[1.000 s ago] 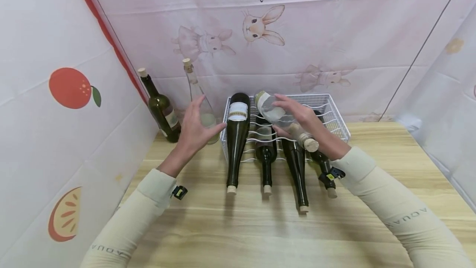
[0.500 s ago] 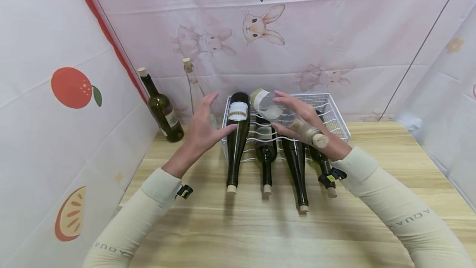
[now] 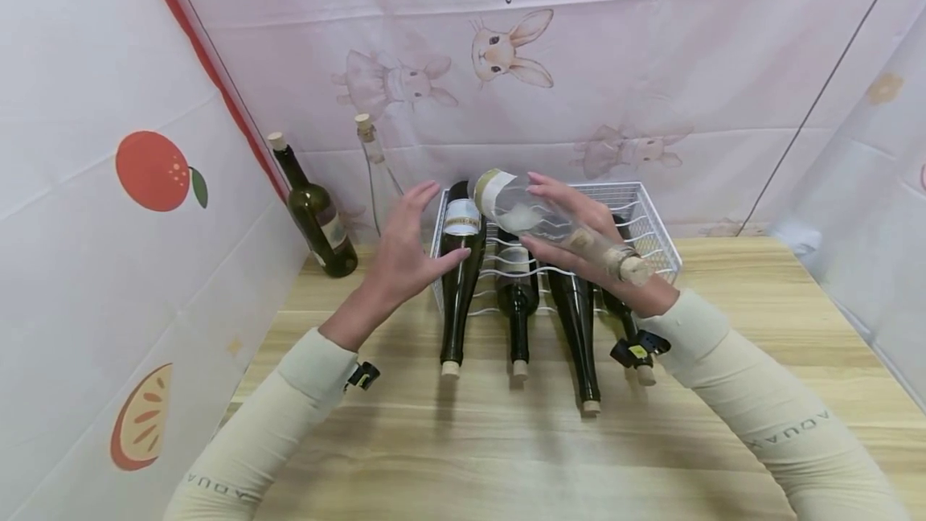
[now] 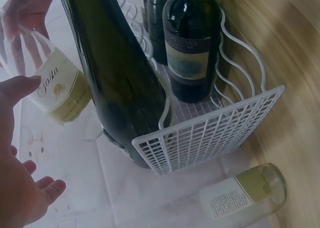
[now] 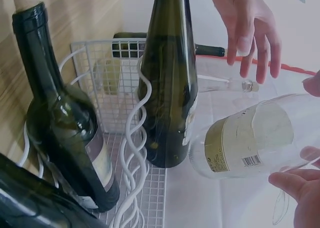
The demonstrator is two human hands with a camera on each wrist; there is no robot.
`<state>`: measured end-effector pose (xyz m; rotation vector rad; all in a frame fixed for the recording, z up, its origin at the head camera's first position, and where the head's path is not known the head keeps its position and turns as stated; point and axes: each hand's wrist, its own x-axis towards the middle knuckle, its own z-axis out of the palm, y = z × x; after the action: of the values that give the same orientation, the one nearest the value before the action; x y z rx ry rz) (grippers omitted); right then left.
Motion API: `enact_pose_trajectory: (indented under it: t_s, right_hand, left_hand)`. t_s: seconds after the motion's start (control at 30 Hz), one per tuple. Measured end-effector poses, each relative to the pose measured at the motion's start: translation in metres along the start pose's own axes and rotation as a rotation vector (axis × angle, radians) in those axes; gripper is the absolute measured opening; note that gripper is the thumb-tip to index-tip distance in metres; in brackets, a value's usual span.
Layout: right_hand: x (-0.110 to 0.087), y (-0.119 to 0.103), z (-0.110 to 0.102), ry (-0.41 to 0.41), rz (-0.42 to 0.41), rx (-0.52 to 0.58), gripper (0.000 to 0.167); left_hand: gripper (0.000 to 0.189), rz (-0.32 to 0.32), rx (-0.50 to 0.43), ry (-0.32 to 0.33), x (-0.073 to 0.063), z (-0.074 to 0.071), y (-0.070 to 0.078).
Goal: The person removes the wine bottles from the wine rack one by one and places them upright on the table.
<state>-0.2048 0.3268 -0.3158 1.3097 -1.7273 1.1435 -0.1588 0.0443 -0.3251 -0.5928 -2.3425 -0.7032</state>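
Observation:
My right hand (image 3: 595, 219) grips a clear, cork-stopped glass bottle (image 3: 522, 211), held tilted above a white wire rack (image 3: 669, 252). In the right wrist view the bottle's base and label (image 5: 217, 145) point toward the far-left dark bottle (image 5: 167, 88). My left hand (image 3: 403, 254) holds nothing; its fingers and thumb are spread near that dark bottle, apart from the clear one. Several dark green corked bottles lie in the rack, necks toward me, among them a long-necked one (image 3: 575, 336).
Left of the rack a dark wine bottle (image 3: 323, 223) and another clear bottle (image 3: 382, 183) stand upright with corks. The wooden table (image 3: 506, 457) reaches toward me. Printed cloth walls (image 3: 687, 47) close in the back and sides.
The clear bottle in my right hand has shifted left at its base and its neck has swung right, so it lies more slanted. My left hand has moved right toward it.

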Motion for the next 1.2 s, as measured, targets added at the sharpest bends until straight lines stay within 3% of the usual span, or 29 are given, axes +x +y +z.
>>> enact_pose_trajectory:
  t_s: [0.37, 0.6, 1.0, 1.2]
  right_hand:
    - [0.000, 0.000, 0.003, 0.033, 0.057, 0.013, 0.067]
    - [0.001, -0.005, 0.005, 0.015, 0.167, 0.130, 0.071]
    - [0.005, -0.019, 0.010, -0.013, 0.271, 0.287, 0.073]
    - [0.007, -0.022, 0.014, -0.006, 0.240, 0.318, 0.071]
  left_hand:
    - [0.097, 0.117, 0.053, 0.007, 0.006, -0.004, 0.008]
    - [0.099, 0.169, 0.113, -0.018, 0.009, -0.008, 0.015]
    - [0.103, 0.215, 0.180, -0.066, 0.011, -0.010, 0.024]
    - [0.105, 0.265, 0.207, -0.059, 0.012, -0.009, 0.025]
